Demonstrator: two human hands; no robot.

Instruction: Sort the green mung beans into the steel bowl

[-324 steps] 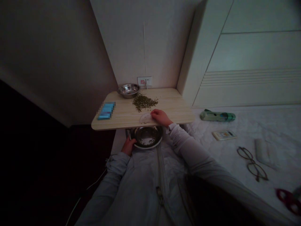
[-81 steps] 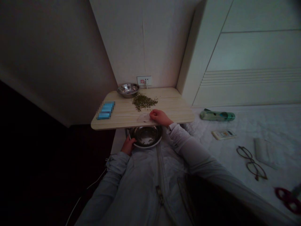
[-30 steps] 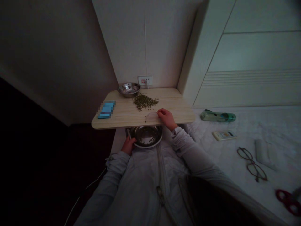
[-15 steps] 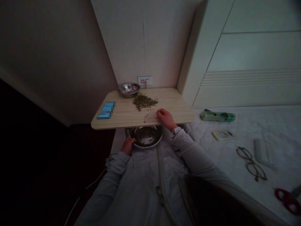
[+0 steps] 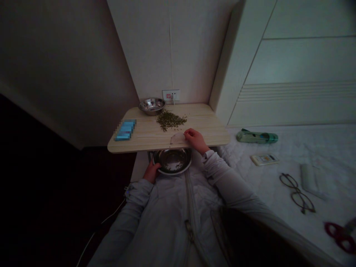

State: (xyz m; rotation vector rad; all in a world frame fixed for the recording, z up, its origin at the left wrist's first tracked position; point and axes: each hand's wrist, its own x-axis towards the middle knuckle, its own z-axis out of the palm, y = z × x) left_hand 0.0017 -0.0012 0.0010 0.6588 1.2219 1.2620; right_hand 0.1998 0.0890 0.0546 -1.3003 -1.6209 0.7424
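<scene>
My left hand (image 5: 152, 171) is closed on the rim of a steel bowl (image 5: 172, 171) held below the board's front edge, with a few small grains in its bottom. Pinched in my right hand (image 5: 195, 139) is a thin, clear plastic piece with a curved edge (image 5: 178, 138), resting at or just above the wooden tabletop (image 5: 205, 118) near that front edge. A few grains lie by the plastic piece's left side. Beyond it spreads a pile of small green beans (image 5: 170, 120), apart from my fingers.
A second steel bowl (image 5: 152, 106) stands at the back left of the tabletop. A blurred-out blue phone-like object (image 5: 126, 130) lies at its left. On the bed to the right are a green case (image 5: 257, 137), a phone (image 5: 264, 159), glasses (image 5: 297, 193) and red-handled scissors (image 5: 339, 236).
My right hand and the clear plastic piece have shifted very slightly to the left. A grain now shows at the tabletop's front edge. My left hand and its bowl stay in place.
</scene>
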